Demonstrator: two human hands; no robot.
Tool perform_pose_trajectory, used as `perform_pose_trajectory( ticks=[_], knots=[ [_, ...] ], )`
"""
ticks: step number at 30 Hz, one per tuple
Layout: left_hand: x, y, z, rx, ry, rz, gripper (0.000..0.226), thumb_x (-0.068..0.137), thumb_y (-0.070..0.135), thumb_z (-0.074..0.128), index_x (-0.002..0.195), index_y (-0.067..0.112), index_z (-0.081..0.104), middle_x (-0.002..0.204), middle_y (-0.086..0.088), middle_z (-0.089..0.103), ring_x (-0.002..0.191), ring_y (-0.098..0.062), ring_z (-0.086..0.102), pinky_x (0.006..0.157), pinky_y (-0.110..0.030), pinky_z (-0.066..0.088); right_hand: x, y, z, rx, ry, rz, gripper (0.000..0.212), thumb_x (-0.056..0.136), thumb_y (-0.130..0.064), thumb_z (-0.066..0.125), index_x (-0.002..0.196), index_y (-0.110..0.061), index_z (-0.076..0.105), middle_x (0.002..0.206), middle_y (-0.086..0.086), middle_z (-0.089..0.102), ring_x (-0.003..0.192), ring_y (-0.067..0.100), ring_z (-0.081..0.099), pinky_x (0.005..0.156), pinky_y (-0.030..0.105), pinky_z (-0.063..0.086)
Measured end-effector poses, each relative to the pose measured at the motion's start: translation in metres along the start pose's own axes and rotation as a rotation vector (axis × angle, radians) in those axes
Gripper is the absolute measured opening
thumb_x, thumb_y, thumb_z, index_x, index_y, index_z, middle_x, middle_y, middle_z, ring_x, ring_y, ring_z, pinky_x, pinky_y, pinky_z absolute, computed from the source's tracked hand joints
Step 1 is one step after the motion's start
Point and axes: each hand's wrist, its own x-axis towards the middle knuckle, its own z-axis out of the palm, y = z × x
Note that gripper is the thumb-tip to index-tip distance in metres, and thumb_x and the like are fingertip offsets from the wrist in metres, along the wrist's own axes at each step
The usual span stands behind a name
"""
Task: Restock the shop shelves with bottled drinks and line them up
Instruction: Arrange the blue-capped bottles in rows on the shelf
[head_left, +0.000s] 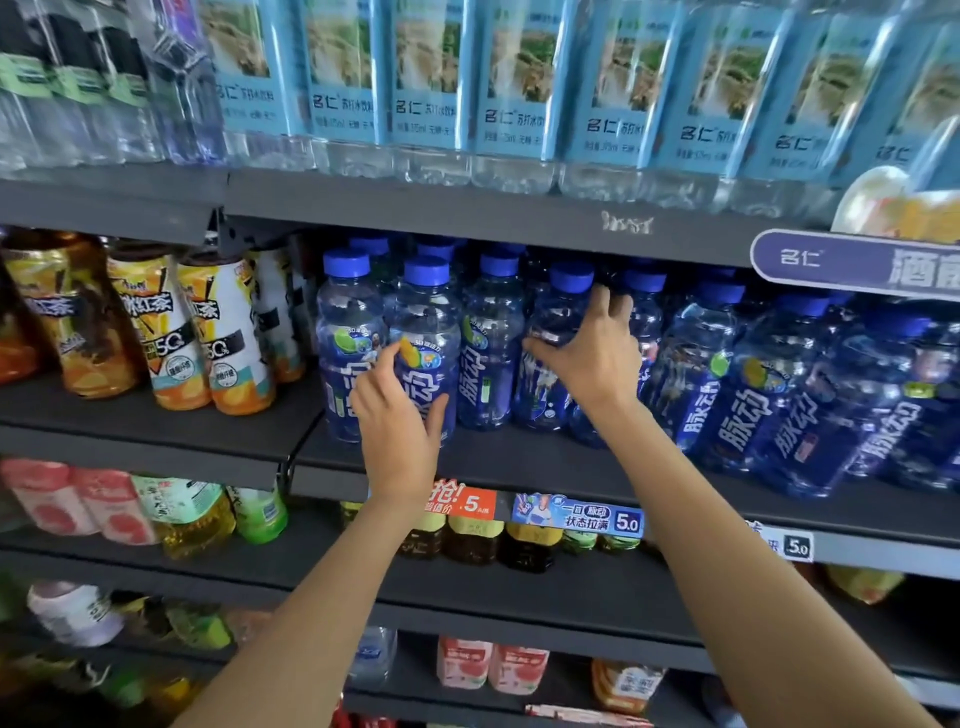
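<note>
Blue bottled drinks with blue caps stand in rows on the dark middle shelf (519, 462). My left hand (397, 421) grips the lower body of the second front bottle (423, 322), thumb on its right side, fingers on its left. My right hand (587, 358) grips the fourth front bottle (563, 306) around its middle, thumb on the left, fingers curled behind. Between them stands another blue bottle (491, 338). A further blue bottle (345, 322) stands at the row's left end. More blue bottles (748, 395) fill the shelf to the right.
Orange iced tea bottles (171, 332) stand on the left shelf section. Light-blue labelled water bottles (431, 88) line the shelf above. Price tags (576, 514) hang on the shelf's front edge. Lower shelves hold pink, green and amber drinks.
</note>
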Motion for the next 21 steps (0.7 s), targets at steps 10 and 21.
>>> perform_pose_trajectory(
  ticks=[10, 21],
  knots=[
    [0.000, -0.003, -0.003, -0.033, -0.016, 0.011, 0.061, 0.084, 0.022, 0.065, 0.134, 0.006, 0.033, 0.118, -0.019, 0.044, 0.109, -0.031, 0.044, 0.084, -0.037, 0.045, -0.016, -0.010, -0.005, -0.013, 0.048, 0.076, 0.083, 0.072, -0.055, 0.071, 0.128, -0.003, 0.037, 0.132, 0.015, 0.034, 0.115, 0.033, 0.048, 0.074, 0.035, 0.043],
    [-0.023, 0.019, -0.006, -0.024, -0.109, 0.321, 0.052, 0.075, -0.011, 0.062, 0.125, -0.002, 0.049, 0.118, -0.020, 0.053, 0.106, -0.033, 0.055, 0.087, -0.040, 0.051, -0.011, 0.003, -0.025, 0.284, -0.245, 0.019, 0.078, 0.081, -0.041, 0.068, 0.141, -0.008, 0.032, 0.136, 0.013, 0.047, 0.130, 0.030, 0.039, 0.100, 0.034, 0.037]
  ],
)
